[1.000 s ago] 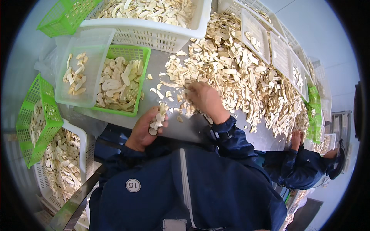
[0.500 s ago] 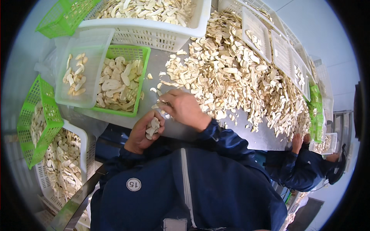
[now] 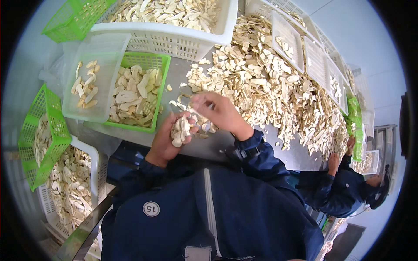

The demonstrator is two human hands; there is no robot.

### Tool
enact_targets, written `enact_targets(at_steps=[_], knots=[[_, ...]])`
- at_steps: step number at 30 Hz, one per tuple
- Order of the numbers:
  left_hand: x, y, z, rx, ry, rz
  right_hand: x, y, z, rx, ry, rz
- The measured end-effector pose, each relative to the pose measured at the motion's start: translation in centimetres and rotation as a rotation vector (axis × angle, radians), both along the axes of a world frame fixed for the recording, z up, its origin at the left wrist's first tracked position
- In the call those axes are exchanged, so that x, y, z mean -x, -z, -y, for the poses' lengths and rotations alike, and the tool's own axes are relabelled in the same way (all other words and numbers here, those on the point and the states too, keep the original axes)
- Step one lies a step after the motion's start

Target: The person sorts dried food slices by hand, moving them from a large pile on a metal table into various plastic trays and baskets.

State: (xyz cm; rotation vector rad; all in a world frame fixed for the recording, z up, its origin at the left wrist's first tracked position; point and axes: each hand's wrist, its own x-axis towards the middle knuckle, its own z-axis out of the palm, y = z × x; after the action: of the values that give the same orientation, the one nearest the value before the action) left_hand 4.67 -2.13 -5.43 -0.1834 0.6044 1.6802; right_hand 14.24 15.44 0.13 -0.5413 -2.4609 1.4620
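Note:
My left hand (image 3: 172, 135) is closed around a bunch of pale dried mushroom slices (image 3: 183, 129), held over the near edge of the steel table (image 3: 176, 69). My right hand (image 3: 220, 113) is just above and right of that bunch, fingers bent, their tips smeared by motion, so what they hold is unclear. Beyond it spreads a large heap of slices (image 3: 270, 87). To the left, a green basket (image 3: 164, 65) holds larger slices, and a translucent tray (image 3: 100, 100) with a few pieces overlaps its left side.
A white crate (image 3: 183, 41) of slices stands at the back, a green basket (image 3: 69, 24) beside it. Green (image 3: 52, 113) and white (image 3: 93, 174) baskets stand at left. Shallow trays (image 3: 315, 61) line the heap's far side. A co-worker (image 3: 335, 191) in dark clothing works at right.
My right hand has gone down-left toward my left hand, then lifted slightly up and right. My left hand has risen toward the right. The co-worker's hands have shifted.

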Motion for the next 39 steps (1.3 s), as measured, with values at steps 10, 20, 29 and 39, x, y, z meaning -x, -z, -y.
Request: enact_targets(at_steps=[10, 20, 29, 39], knots=[[1.4, 4.2, -1.6, -0.34, 0.041, 0.048, 0.7, 4.0, -3.1, -0.809, 0.177, 0.123], [1.5, 4.9, -1.7, -0.385, 0.023, 0.05, 0.0, 1.7, -4.2, -0.595, 0.173, 0.261], [1.1, 2.3, -1.5, -0.198, -0.007, -0.03, 3.4, 0.2, -2.3, -0.401, 0.007, 0.137], [1.4, 5.4, -1.2, -0.439, 0.059, 0.048, 3.7, 1.3, -3.0, -0.458, 0.06, 0.224]])
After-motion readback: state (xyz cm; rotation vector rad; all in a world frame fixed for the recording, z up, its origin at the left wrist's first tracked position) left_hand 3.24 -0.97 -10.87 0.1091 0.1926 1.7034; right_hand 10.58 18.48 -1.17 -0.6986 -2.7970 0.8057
